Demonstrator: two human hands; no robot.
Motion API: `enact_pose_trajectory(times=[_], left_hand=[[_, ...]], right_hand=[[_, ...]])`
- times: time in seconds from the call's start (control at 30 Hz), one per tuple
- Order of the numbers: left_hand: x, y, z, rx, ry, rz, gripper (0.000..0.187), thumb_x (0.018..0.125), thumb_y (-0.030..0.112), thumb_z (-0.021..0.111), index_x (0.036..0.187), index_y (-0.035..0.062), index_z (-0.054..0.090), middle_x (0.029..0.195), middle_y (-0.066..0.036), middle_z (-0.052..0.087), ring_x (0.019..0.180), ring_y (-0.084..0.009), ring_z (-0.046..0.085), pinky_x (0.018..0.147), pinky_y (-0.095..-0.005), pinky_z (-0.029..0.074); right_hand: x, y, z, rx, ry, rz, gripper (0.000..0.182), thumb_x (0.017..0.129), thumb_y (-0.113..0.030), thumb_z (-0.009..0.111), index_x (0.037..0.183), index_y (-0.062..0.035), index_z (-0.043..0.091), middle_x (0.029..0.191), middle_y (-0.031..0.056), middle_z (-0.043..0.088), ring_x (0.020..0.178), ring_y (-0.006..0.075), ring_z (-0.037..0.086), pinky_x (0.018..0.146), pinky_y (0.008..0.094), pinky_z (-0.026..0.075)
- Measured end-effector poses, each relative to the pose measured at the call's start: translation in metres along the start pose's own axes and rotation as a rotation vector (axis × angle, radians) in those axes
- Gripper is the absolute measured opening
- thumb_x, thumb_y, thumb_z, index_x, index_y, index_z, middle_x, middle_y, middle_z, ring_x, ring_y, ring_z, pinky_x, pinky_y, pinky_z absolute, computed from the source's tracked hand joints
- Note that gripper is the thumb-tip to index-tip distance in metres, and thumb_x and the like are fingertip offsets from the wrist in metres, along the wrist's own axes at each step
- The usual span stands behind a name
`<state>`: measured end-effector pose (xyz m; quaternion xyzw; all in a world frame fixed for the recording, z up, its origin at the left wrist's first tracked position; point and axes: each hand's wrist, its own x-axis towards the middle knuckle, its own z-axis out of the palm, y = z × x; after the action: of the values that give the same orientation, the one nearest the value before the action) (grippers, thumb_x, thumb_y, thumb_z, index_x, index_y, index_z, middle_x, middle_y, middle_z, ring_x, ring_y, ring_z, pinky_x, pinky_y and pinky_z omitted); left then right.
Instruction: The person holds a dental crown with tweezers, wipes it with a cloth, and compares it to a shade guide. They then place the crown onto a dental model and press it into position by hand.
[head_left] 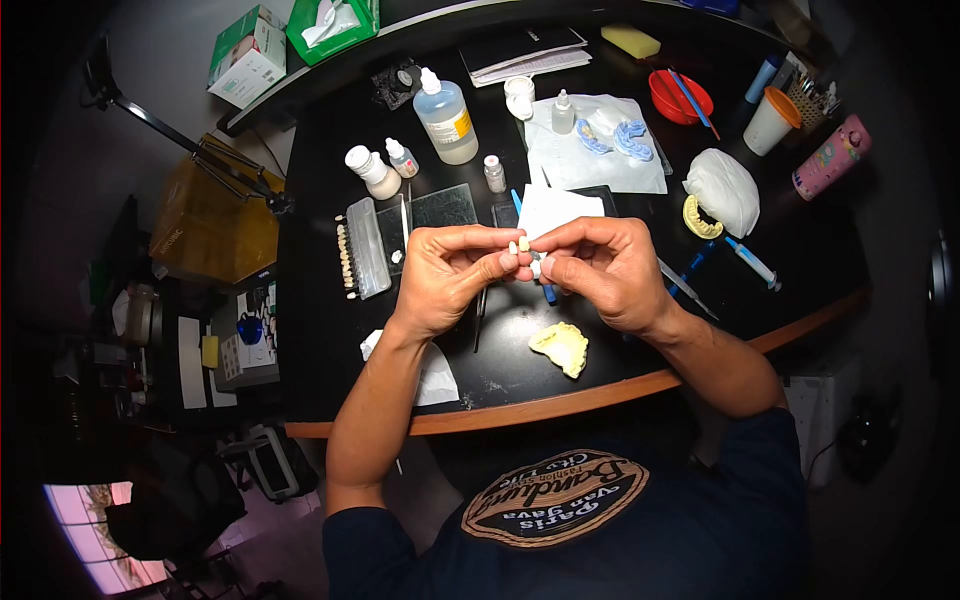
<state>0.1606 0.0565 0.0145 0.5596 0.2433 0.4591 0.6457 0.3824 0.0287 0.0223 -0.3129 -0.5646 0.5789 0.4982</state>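
Above the middle of the black desk, my left hand (440,275) and my right hand (612,270) meet at the fingertips. Between them are small tooth-like pieces: a yellowish one (524,244) at the top and a whitish one (537,268) lower down. My left fingers pinch a small whitish piece (513,248). The fingertips partly hide these pieces, and what my right fingers grip is too small to name. A yellow dental cast (560,348) lies below my hands. Just beyond them is a white paper (560,208).
At the left is a tooth shade guide (347,258) beside a glass slab (443,206). A large bottle (446,118) stands behind. Blue impressions (632,140) lie on white paper. Rightward are a red bowl (681,97), a cup (770,122), a pink bottle (832,157) and a syringe (752,263).
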Motion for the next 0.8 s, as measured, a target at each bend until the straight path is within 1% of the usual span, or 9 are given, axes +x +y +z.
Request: enact_pose_trajectory(times=[0.4, 0.53, 0.8], left_hand=[[-0.0006, 0.0020, 0.0012, 0.031, 0.010, 0.004, 0.022, 0.093, -0.004, 0.072, 0.114, -0.0090, 0.072, 0.101, -0.019, 0.073, 0.088, -0.0241, 0.076, 0.081, -0.0328, 0.066], [-0.0005, 0.0026, 0.0017, 0.012, 0.003, 0.009, 0.021, 0.094, -0.003, 0.072, 0.114, -0.0092, 0.072, 0.100, -0.018, 0.075, 0.090, -0.0216, 0.076, 0.083, -0.0300, 0.064], [-0.0008, 0.0036, 0.0024, 0.022, 0.019, -0.008, 0.021, 0.093, -0.002, 0.073, 0.113, -0.0090, 0.073, 0.099, -0.018, 0.076, 0.089, -0.0214, 0.076, 0.082, -0.0301, 0.064]], right_hand=[[-0.0002, -0.0012, -0.0009, -0.021, -0.027, -0.018, 0.019, 0.092, 0.003, 0.069, 0.110, 0.0080, 0.073, 0.095, 0.0093, 0.076, 0.079, 0.0035, 0.066, 0.069, 0.0175, 0.052], [0.0001, -0.0011, -0.0004, -0.013, -0.025, -0.013, 0.019, 0.092, 0.003, 0.069, 0.110, 0.0076, 0.073, 0.096, 0.0090, 0.076, 0.078, 0.0028, 0.066, 0.068, 0.0170, 0.051], [0.0004, 0.0003, -0.0008, -0.004, -0.027, -0.031, 0.018, 0.092, 0.004, 0.068, 0.109, 0.0092, 0.072, 0.096, 0.0113, 0.076, 0.083, 0.0063, 0.070, 0.072, 0.0185, 0.055]])
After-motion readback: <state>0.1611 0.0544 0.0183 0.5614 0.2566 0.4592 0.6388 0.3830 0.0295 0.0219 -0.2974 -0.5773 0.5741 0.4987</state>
